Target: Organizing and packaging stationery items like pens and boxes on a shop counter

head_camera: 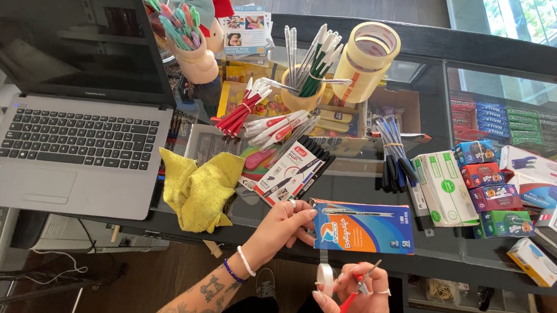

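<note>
Hands at blue pen box (365, 228) — left hand (284, 226) steadies it, right hand (358, 300) grips seemingly tape roll (326, 275).

From up here I see the left hand (284, 224) pressing its fingers on the end of a blue and orange pen box (365, 227) lying on the glass counter (429, 89). The right hand (358, 300) sits just below the box, gripping a small roll of clear tape (325, 276) plus red-handled scissors (353, 296). A crumpled yellow cloth (198, 186) lies left of the hands, next to an open laptop (75, 127), with bundled pens (394, 156) and small boxes (507, 194) behind and off to the right.
</note>
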